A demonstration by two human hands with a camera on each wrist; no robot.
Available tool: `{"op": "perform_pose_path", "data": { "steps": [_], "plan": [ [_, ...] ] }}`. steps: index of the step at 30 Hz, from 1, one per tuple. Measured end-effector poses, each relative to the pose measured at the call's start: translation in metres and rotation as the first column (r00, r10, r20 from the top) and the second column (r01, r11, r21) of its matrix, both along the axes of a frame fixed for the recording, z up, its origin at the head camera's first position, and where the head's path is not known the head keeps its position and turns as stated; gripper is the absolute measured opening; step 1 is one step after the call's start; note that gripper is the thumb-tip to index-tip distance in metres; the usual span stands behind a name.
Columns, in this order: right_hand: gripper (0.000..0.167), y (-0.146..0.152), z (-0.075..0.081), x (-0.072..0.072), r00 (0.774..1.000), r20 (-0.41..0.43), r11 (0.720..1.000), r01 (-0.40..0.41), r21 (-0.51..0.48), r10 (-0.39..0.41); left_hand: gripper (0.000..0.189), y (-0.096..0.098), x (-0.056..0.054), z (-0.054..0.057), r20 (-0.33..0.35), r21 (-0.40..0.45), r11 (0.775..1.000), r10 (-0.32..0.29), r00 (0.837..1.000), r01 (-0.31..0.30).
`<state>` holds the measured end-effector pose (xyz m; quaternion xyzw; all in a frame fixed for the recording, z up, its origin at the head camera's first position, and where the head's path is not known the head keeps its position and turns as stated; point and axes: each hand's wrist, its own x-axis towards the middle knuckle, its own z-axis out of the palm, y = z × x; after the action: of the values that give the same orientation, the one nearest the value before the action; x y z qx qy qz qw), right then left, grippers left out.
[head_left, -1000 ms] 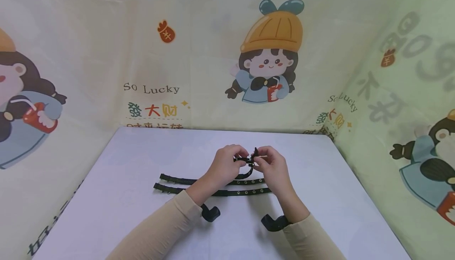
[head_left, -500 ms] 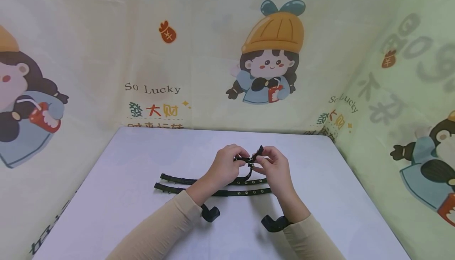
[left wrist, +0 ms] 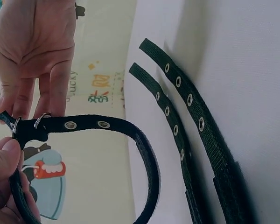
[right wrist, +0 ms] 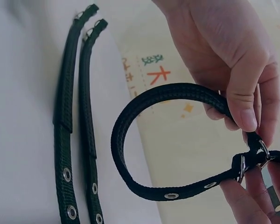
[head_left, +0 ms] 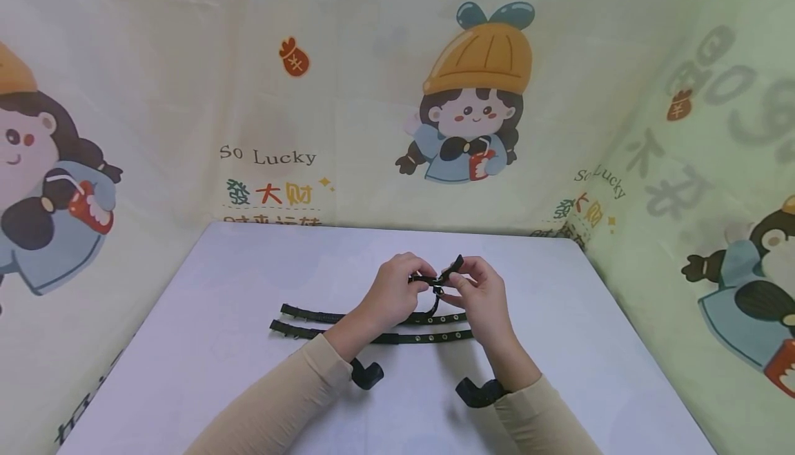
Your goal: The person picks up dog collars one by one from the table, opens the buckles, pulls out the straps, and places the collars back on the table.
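Observation:
Both hands hold a dark strap collar (left wrist: 151, 168), bent into a loop, above the table in the head view. It has metal eyelets, a buckle (right wrist: 242, 169) and a metal ring (right wrist: 264, 149). My left hand (head_left: 391, 293) pinches the collar beside the buckle between thumb and fingers. On the other side, my right hand (head_left: 483, 296) pinches the strap's free end (head_left: 455, 265), which passes through the buckle and sticks up. Two similar collars, the farther collar (head_left: 310, 314) and the nearer collar (head_left: 310, 331), lie stretched out side by side beneath the hands.
The white table (head_left: 217, 386) meets a printed cloth backdrop (head_left: 366, 110) at its back and sides. Black curved pieces, one by the left wrist (head_left: 369, 375) and one by the right wrist (head_left: 478, 393), show in the head view.
The strap's free end at the right hand has tilted from nearly upright to slanting right. The loop below has shifted slightly left. My left hand stays almost still.

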<state>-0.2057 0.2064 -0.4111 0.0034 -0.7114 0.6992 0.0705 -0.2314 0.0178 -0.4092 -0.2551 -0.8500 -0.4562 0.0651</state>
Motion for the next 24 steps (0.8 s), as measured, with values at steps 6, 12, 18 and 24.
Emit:
{"op": "perform_pose_path", "data": {
  "steps": [6,12,18,24],
  "plan": [
    [0.017,0.0029,0.0050,0.0021,1.000,-0.016,1.000,0.001,-0.025,-0.001,0.024,-0.0010,0.0021,-0.0023,0.061,0.021,1.000,-0.001,0.998,-0.001],
    [0.019,0.0021,0.0064,0.0020,1.000,0.001,1.000,-0.008,-0.022,0.008,0.024,-0.0011,0.0013,-0.0053,0.073,0.036,0.999,-0.006,0.997,0.003],
    [0.019,-0.0001,0.0061,0.0025,1.000,0.003,1.000,0.006,-0.024,-0.006,0.025,-0.0014,-0.0001,-0.0058,0.090,0.024,1.000,-0.014,0.996,0.011],
    [0.015,-0.0009,0.0060,0.0014,1.000,0.000,1.000,0.006,-0.018,-0.006,0.025,-0.0029,-0.0017,-0.0015,0.174,0.032,0.999,-0.032,0.984,0.027]
  ]
}}
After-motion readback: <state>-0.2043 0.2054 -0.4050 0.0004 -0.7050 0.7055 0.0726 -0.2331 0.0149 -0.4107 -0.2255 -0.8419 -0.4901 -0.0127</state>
